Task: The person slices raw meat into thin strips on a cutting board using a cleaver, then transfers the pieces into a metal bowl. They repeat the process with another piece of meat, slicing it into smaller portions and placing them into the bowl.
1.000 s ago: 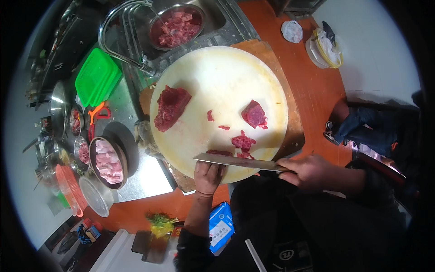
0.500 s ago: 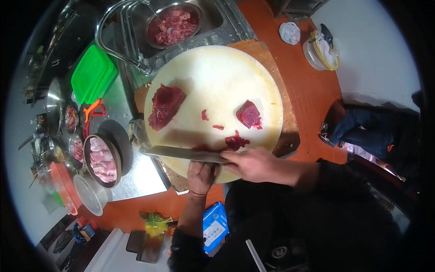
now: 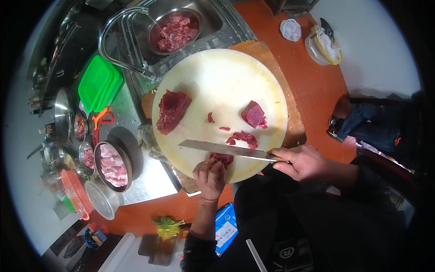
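My right hand (image 3: 302,163) is closed round the handle of a long knife (image 3: 219,147), its broad blade stretching left over the near part of a round white chopping board (image 3: 217,68). Just on the near side of the blade, my left hand (image 3: 210,180) has curled fingertips pressed on a small piece of red meat (image 3: 222,158); part of it is hidden. Beyond the blade lie a ragged slice of meat (image 3: 244,138) and two small scraps (image 3: 210,117). A large chunk of meat (image 3: 173,111) sits at the board's left and a smaller chunk (image 3: 254,114) at its right.
Behind the board, water runs from a curved tap (image 3: 105,36) into a metal bowl (image 3: 198,22) of meat in the sink. At left are green baskets (image 3: 100,84), orange-handled scissors (image 3: 100,119) and a bowl of pale meat (image 3: 128,174). A lined bucket (image 3: 315,52) stands far right.
My right hand has drawn the knife to the right, away from my left fingers. The meat beneath those fingers now shows. The whole view has shifted slightly.
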A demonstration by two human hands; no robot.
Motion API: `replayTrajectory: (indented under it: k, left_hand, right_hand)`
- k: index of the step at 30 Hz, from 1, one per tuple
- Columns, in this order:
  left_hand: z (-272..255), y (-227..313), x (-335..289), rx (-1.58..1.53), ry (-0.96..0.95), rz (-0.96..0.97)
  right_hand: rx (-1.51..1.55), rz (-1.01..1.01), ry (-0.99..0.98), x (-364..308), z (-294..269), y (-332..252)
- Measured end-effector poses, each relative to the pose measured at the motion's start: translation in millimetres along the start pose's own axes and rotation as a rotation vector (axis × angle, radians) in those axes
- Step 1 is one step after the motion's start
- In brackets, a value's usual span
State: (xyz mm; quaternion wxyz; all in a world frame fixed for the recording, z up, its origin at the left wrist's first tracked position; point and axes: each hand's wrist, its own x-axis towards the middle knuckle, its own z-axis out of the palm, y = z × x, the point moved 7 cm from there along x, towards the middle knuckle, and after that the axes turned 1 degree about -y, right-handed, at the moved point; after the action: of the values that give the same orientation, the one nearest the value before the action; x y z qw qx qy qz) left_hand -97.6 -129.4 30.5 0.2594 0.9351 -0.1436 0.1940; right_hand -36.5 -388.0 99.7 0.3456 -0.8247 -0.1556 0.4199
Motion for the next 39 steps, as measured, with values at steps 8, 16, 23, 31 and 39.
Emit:
replayTrajectory:
  k: [8,16,23,31,39]
  left_hand:
    - [20,-4,-12,-0.064,-0.103,0.002]
    - [20,-4,-3,-0.071,-0.136,-0.055]
    - [19,-7,-1,-0.114,-0.139,-0.124]
    - [22,-8,2,-0.089,-0.156,-0.08]
    - [21,-5,6,-0.087,-0.155,-0.12]
  right_hand:
    - [-0.22,-0.018,-0.078,-39,8,15]
    - [-0.155,0.113,-0.253,17,10,-26]
    - [-0.174,0.071,-0.122,-4,-8,-24]
    - [-0.135,-0.167,0.063,19,9,-37]
    - [-0.142,-0.181,0.107,10,21,-16]
